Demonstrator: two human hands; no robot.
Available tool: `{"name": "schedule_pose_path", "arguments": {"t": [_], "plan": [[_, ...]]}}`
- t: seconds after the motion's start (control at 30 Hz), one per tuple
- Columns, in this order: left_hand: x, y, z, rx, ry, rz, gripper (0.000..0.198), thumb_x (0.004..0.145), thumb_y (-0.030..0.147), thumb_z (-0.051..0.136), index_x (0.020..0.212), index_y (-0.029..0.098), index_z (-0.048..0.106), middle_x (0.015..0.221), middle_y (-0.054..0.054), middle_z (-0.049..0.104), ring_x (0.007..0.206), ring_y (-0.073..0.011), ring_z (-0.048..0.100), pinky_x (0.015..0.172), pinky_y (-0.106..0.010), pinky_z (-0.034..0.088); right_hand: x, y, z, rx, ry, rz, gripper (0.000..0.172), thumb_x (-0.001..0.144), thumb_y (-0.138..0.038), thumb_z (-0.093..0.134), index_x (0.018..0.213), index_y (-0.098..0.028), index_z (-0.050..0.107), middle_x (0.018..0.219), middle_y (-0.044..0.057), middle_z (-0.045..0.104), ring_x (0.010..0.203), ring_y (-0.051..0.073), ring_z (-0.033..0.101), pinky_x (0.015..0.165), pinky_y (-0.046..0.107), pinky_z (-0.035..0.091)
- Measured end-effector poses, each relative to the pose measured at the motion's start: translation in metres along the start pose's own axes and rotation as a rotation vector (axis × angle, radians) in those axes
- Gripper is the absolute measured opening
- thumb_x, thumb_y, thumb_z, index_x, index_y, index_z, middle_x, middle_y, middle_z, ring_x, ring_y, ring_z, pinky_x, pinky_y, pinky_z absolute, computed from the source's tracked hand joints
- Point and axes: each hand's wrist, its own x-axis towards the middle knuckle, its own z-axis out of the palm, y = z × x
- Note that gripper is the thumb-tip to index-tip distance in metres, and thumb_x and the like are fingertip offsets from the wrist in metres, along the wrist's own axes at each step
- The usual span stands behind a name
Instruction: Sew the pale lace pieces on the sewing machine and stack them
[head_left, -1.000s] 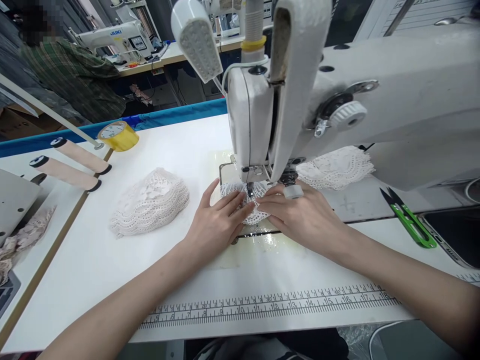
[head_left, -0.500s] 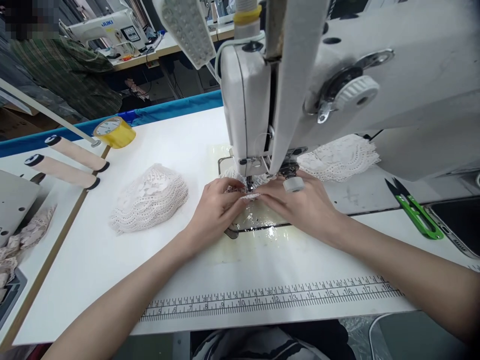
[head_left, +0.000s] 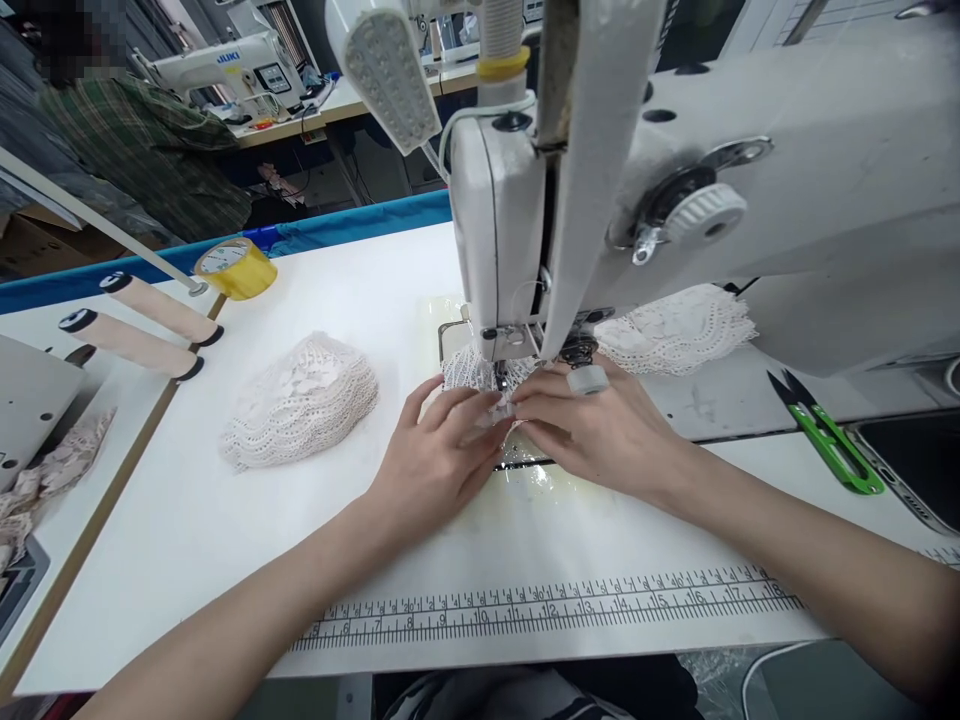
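Under the needle of the white sewing machine lies a piece of white lace, partly hidden by the machine head and my fingers. My left hand pinches the lace's near edge between thumb and fingers, just in front of the presser foot. From the other side my right hand grips the same edge, its fingertips almost touching the left ones. A gathered pile of lace rests on the table to the left. More lace lies behind my right hand, beneath the machine arm.
Green thread snips and a phone lie at the right. Yellow tape and two thread cones stand at the left. A printed ruler runs along the front edge. A person in a plaid shirt sits beyond.
My left hand has moved slightly nearer to me, with its fingers more spread over the lace. More lace shows left of the presser foot. The view has shifted a little.
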Motion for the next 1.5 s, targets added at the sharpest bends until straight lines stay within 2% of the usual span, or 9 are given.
{"name": "schedule_pose_path", "arguments": {"t": [0.1,0.2,0.4,0.7,0.9,1.03,1.17,1.5], "plan": [[-0.004,0.007,-0.001,0.133,0.018,0.081,0.025,0.094,0.024,0.055,0.116,0.020,0.065,0.121,-0.005,0.068,0.115,-0.0231,0.060,0.109,-0.049,0.036,0.000,-0.001,-0.001,-0.046,-0.016,-0.043,0.024,0.092,-0.020,0.051,0.084,-0.018,0.073,0.083,0.004,0.075,0.089,0.021,0.065,0.083,0.036,0.043],[-0.005,0.009,-0.003,0.169,0.012,0.105,0.027,0.094,0.026,0.055,0.118,0.017,0.064,0.118,-0.007,0.070,0.116,-0.0236,0.061,0.111,-0.049,0.034,0.000,-0.001,-0.002,-0.067,-0.016,-0.055,0.024,0.093,-0.018,0.050,0.085,-0.018,0.073,0.081,0.005,0.074,0.086,0.020,0.065,0.084,0.036,0.043],[-0.003,0.006,-0.003,0.168,0.013,0.096,0.029,0.095,0.029,0.054,0.120,0.018,0.063,0.118,-0.007,0.070,0.117,-0.0229,0.061,0.114,-0.050,0.031,0.000,-0.001,-0.003,-0.094,-0.030,-0.067,0.027,0.094,-0.019,0.048,0.085,-0.020,0.074,0.081,0.004,0.074,0.083,0.019,0.064,0.083,0.036,0.042],[0.004,-0.006,0.006,0.143,0.026,0.051,0.030,0.096,0.032,0.052,0.121,0.020,0.063,0.120,-0.007,0.069,0.114,-0.0224,0.063,0.114,-0.053,0.028,0.002,0.007,0.004,-0.190,0.025,-0.043,0.031,0.099,-0.024,0.044,0.091,-0.021,0.074,0.085,0.006,0.074,0.085,0.020,0.065,0.084,0.036,0.043],[0.007,-0.009,0.006,0.159,0.016,0.039,0.032,0.097,0.035,0.051,0.122,0.019,0.063,0.124,-0.009,0.067,0.117,-0.0245,0.061,0.114,-0.056,0.027,0.001,0.010,0.010,-0.238,0.049,-0.054,0.025,0.097,-0.022,0.048,0.099,-0.020,0.074,0.090,0.006,0.075,0.086,0.020,0.065,0.089,0.038,0.041],[0.003,-0.004,0.004,0.172,0.056,0.091,0.027,0.094,0.028,0.056,0.118,0.019,0.065,0.118,-0.007,0.070,0.113,-0.0230,0.063,0.114,-0.051,0.029,-0.001,0.005,0.007,-0.236,0.034,-0.061,0.027,0.097,-0.025,0.048,0.099,-0.020,0.074,0.086,0.005,0.075,0.088,0.021,0.064,0.094,0.040,0.039],[0.001,0.000,0.001,0.176,0.065,0.113,0.026,0.094,0.026,0.056,0.115,0.015,0.066,0.114,-0.007,0.072,0.109,-0.0206,0.065,0.114,-0.046,0.029,-0.003,0.000,0.002,-0.226,0.013,-0.080,0.028,0.096,-0.021,0.047,0.094,-0.020,0.075,0.089,0.005,0.075,0.090,0.021,0.063,0.095,0.040,0.039],[0.001,-0.003,0.004,0.141,0.068,0.083,0.026,0.094,0.027,0.054,0.114,0.017,0.066,0.114,-0.007,0.072,0.107,-0.0210,0.067,0.114,-0.050,0.031,-0.003,-0.001,0.000,-0.185,-0.023,-0.078,0.028,0.089,-0.012,0.049,0.098,-0.018,0.075,0.094,0.008,0.075,0.092,0.024,0.065,0.094,0.045,0.043]]}}
